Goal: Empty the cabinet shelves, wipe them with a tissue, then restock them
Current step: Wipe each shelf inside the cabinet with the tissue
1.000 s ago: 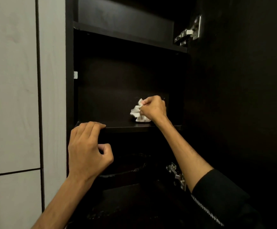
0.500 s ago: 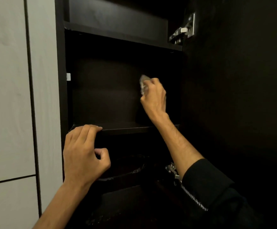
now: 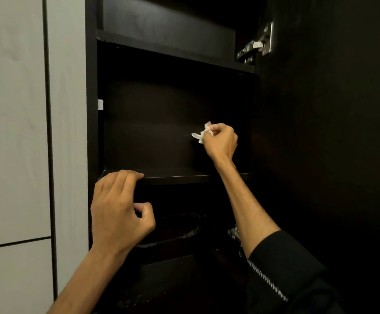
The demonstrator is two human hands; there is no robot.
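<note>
A dark shelf [image 3: 175, 175] is spanning the open cabinet [image 3: 91, 132], well below the upper shelf [image 3: 173, 49]. The fingers [image 3: 125, 177] of the left hand [image 3: 118, 214] are resting curled over the shelf's front edge, at its end beside the cabinet's left wall.

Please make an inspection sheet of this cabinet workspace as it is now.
Surface: dark middle shelf, nothing on the part in view.
Job's things: crumpled white tissue, held at the back panel, above the shelf.
Clutter: dark round object in the compartment below.
Hands: right hand pinches the tissue; left hand rests its fingertips on the shelf's front edge.
Cables: nothing seen.
Surroundings: open door with metal hinge; pale wall panels at left.
</note>
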